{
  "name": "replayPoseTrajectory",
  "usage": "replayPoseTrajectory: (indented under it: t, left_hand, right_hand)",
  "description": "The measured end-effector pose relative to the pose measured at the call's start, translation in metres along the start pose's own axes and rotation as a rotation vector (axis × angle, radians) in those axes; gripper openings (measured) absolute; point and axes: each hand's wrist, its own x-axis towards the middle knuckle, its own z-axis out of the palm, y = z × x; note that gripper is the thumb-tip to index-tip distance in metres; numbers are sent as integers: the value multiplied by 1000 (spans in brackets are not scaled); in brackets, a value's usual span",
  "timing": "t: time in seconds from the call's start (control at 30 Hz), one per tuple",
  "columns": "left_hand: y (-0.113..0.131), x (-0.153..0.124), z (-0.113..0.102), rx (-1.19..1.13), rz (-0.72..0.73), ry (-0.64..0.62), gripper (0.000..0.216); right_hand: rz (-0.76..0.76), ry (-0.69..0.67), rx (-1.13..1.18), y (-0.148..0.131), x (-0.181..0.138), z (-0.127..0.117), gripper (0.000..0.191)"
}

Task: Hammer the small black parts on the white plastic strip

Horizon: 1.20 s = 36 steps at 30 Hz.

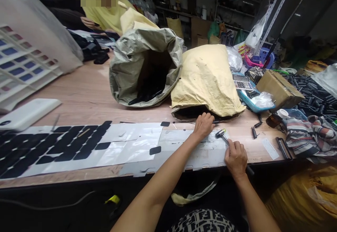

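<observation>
My right hand [236, 158] is wrapped round the handle of a small hammer [221, 133]. The hammer's metal head has a yellow-green face and sits just above the grey sheet [171, 160] on the table. At the mouth of a yellow woven sack [207, 77], my left hand [204, 126] has its fingers curled down and closed. A short dark piece [216, 122] shows beside those fingers; whether they grip it is hidden. Flat black pieces with rounded corners [86, 142] lie in rows on a white sheet [134, 151] to the left.
A second sack [118, 81] gapes open with dark contents. On the right are a calculator [241, 82], a cardboard box [279, 88], a brown bottle [276, 117], a checked cloth [305, 137] and many black coiled parts [313, 95]. A person in yellow [105, 14] sits across the table.
</observation>
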Motion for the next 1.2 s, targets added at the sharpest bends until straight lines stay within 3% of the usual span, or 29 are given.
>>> replayPoseTrajectory:
  t: [0.1,0.17,0.33,0.47,0.63,1.2]
  left_hand:
    - [-12,-34,-19,-163,-4,43,12]
    - [-22,-61,-26,-310,-24,-5,12]
    - [-37,-106,-19,-381,-68,-113,17]
    - [-37,-106,-14,-368,-75,-109,19]
    - [-38,-102,-15,-378,-71,-105,19]
    - [-40,-104,-9,-366,-66,-65,20]
  right_hand:
    - [16,-6,31,0,0,1,34]
    - [25,-21,60,2,1,1,33]
    - [92,-96,226,6,6,-7,35]
    - [175,-80,526,-3,3,-29,38]
    - [61,-186,766,-25,-8,-49,37]
    - [-10,-252,811,-49,-10,-49,39]
